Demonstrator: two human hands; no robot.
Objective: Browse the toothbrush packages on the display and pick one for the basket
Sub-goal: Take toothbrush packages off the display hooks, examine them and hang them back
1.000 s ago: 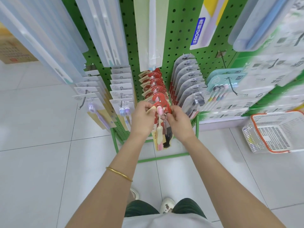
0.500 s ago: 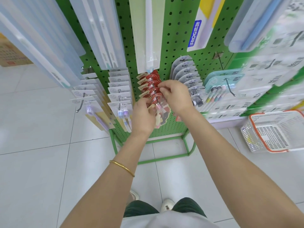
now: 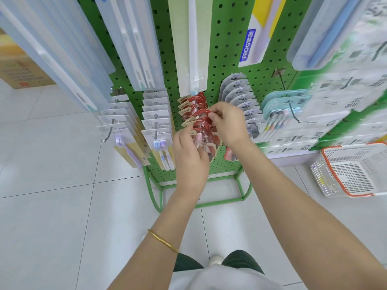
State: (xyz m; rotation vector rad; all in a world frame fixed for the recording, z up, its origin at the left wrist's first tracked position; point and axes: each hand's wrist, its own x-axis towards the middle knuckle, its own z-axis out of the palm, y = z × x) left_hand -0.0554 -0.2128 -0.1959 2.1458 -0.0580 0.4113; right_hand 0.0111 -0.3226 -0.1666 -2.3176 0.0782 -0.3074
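**Both hands in the red packs**

My left hand (image 3: pixel 191 151) has its fingers curled round the front red pack (image 3: pixel 201 139), the one with the pink brush, low on its hook. My right hand (image 3: pixel 228 124) pinches the top edge of a pack further back in the same red row (image 3: pixel 195 108) on the green pegboard (image 3: pixel 230 38). The basket (image 3: pixel 322 178) sits on the floor, well off to my right.
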